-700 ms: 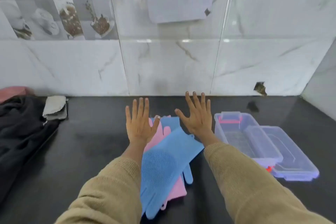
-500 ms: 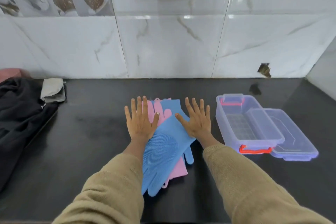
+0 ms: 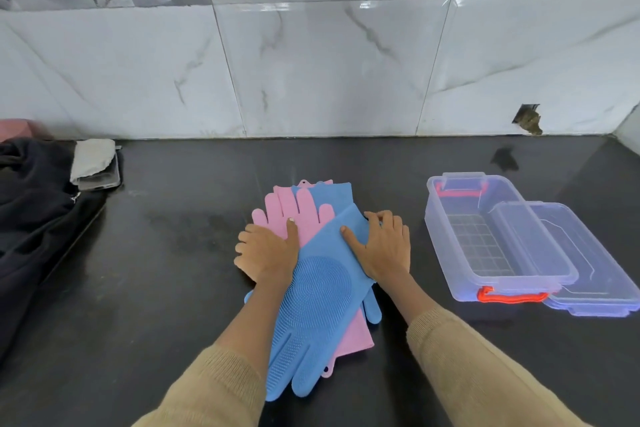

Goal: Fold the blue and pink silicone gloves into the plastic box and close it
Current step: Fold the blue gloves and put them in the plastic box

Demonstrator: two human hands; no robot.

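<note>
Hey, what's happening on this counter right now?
A person is at a black counter with a stack of silicone gloves. Both hands grip the top blue glove at its cuff end: the left hand on its left edge, the right hand on its right. Pink gloves lie underneath. The clear plastic box sits open to the right, with its lid leaning against it. Nothing is packed yet.
</note>
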